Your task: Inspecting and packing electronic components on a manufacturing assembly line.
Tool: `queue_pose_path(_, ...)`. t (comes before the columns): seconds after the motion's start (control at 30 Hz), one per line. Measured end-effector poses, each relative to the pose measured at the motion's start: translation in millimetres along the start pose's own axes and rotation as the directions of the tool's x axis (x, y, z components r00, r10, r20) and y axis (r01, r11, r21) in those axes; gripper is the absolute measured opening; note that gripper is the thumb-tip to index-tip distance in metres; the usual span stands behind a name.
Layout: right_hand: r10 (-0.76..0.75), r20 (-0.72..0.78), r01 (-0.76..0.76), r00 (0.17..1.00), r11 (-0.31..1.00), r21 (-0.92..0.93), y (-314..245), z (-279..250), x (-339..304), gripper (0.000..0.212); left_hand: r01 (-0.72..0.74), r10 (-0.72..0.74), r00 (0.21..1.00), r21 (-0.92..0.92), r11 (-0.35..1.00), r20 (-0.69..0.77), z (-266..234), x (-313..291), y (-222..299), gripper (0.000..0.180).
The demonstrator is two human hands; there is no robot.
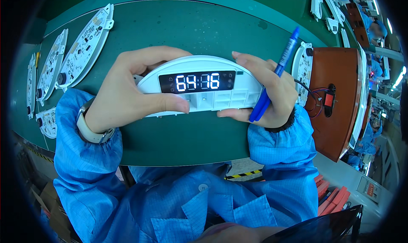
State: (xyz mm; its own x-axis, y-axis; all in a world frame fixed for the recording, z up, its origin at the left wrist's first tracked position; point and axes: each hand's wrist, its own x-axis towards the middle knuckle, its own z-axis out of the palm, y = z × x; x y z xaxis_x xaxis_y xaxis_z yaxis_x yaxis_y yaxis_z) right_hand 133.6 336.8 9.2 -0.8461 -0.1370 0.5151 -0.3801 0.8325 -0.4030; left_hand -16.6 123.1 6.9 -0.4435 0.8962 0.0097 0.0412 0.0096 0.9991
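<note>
Between my two hands I hold up a white, half-round display module (243,99), its lit screen turned toward me with glowing white digits. My left hand (142,88) grips its left end, the thumb across the lower front and the fingers behind the curved top. At the other end my right hand (272,90) has its thumb under the lower edge and a finger at the upper rim. A blue pen (285,54) also sits in my right hand, slanting up and to the right. The fingers behind the module are hidden.
Several white half-round circuit boards (87,47) lie on the green table (178,26) at the left. Another board (302,73) lies at the right beside a brown fixture (335,128) with a red switch and wires. More white parts (331,25) lie at the far right. People work beyond.
</note>
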Motion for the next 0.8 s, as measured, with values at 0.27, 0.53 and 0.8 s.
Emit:
queue_pose_path(0.27, 0.022, -0.156, -0.02, 0.987, 1.0, 0.016, -6, 10, 3, 0.055, 0.12, -0.122, 0.99, 0.028, 0.992, 0.069, 5, 6, -8, 0.043)
queue_pose_path(0.53, 0.105, -0.086, -0.107, 0.991, 0.994, -0.024, -16, 14, 11, 0.04, 0.151, -0.16, 0.983, 0.099, 0.984, 0.093, 5, 6, 1, 0.041)
queue_pose_path(0.8, 0.227, 0.0, -0.227, 0.974, 0.973, -0.05, -28, 10, 23, 0.036, 0.066, -0.079, 0.992, 0.13, 0.989, 0.098, 5, 6, -4, 0.039)
